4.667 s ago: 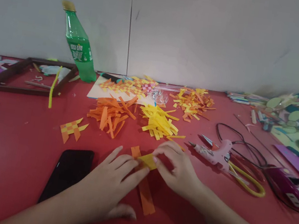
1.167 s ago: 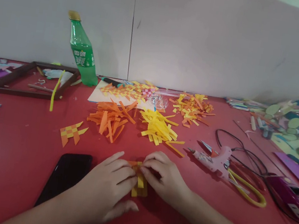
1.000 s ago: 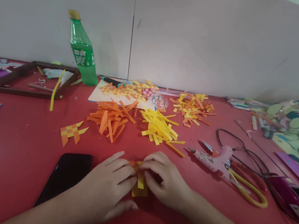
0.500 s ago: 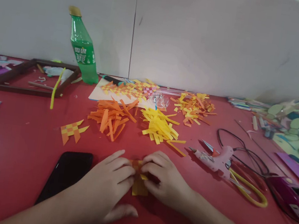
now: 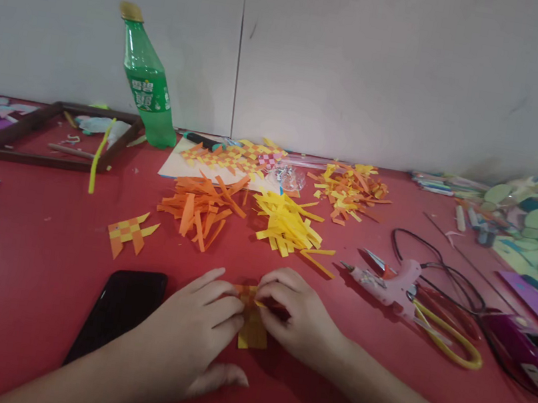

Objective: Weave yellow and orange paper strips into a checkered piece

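Low in the middle of the red table, a small piece of woven orange and yellow paper strips lies between my two hands. My left hand presses its fingertips on the left side of the paper; its fingers are apart and its thumb stretches out free. On the other side, my right hand is closed in a pinch on a yellow paper strip at the weave's right edge. A woven paper fish lies to the upper left. Fingers hide part of the weave.
A black phone lies beside my left forearm. Beyond are orange strips, yellow strips and a mixed pile. A pink glue gun rests over yellow-handled scissors. A green bottle stands near a brown frame.
My right fingers have closed together and shifted slightly on the yellow strip, which now looks narrower between them. The left hand stays almost where it was. The view has tilted slightly.
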The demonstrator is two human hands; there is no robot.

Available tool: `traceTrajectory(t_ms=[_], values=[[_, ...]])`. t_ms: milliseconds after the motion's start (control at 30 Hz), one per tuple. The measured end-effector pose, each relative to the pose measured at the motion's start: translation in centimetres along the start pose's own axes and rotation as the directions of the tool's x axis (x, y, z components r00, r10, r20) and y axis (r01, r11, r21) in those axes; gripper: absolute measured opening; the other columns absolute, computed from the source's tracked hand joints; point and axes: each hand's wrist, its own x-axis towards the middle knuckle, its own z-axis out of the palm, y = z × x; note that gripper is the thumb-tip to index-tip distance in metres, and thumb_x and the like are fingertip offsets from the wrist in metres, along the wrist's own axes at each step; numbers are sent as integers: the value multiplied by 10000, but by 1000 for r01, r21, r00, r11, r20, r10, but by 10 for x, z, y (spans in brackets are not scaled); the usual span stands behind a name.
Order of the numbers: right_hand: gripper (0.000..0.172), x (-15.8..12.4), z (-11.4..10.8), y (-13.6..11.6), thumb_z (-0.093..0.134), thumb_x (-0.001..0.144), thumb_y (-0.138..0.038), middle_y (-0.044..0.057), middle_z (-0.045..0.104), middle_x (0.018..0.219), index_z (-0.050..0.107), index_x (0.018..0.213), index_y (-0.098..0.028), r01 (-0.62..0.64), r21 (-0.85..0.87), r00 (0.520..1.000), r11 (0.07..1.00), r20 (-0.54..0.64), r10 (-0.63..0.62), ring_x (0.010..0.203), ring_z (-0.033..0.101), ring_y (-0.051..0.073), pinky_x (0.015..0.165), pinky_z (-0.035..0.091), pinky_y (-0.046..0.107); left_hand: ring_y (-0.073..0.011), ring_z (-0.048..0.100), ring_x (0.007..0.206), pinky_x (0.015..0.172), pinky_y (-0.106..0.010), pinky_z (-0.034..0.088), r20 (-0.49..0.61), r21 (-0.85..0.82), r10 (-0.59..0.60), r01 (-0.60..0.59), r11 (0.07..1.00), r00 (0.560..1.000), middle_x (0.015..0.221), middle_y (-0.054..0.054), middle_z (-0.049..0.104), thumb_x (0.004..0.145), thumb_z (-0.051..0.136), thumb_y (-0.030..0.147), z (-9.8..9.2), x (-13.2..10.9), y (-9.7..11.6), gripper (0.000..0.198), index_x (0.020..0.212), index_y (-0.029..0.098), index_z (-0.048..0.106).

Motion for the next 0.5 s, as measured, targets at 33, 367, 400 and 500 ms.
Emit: traceTrajectory(t_ms=[33, 367, 400, 500], values=[[123, 0, 0, 0, 573, 796, -69, 44, 638, 878, 600, 817, -186, -6, 3, 1000, 1000, -11, 6, 820, 574, 169, 755, 476, 304, -296, 617, 1060, 1064, -547, 390, -5, 3, 6, -6, 1000, 1000, 1086, -112, 703, 886, 518, 596, 1, 0, 0, 527, 1074, 130, 679], [89, 2, 3, 2, 597, 832, -101, 45, 638, 863, 611, 805, -184, -39, -1, 998, 999, -43, 39, 813, 584, 163, 731, 485, 289, -332, 639, 1076, 987, -514, 495, 3, -16, 17, -17, 1000, 1000, 1143, -151, 696, 835, 623, 553, 2, -1, 1, 572, 1159, 82, 646], [88, 2, 3, 2, 599, 835, -104, 44, 638, 859, 611, 801, -184, -44, -3, 998, 999, -46, 44, 810, 584, 162, 729, 484, 289, -332, 637, 1078, 994, -517, 490, 8, -17, 17, -17, 1000, 1000, 1144, -153, 695, 830, 629, 555, 2, -1, 1, 570, 1152, 85, 649], [80, 2, 4, 2, 605, 844, -118, 44, 638, 859, 613, 798, -183, -54, -8, 998, 998, -45, 54, 811, 584, 164, 732, 484, 293, -338, 624, 1103, 1012, -521, 474, 28, -8, 15, -15, 1000, 999, 1163, -156, 686, 820, 640, 556, 3, 0, 1, 569, 1155, 95, 649]])
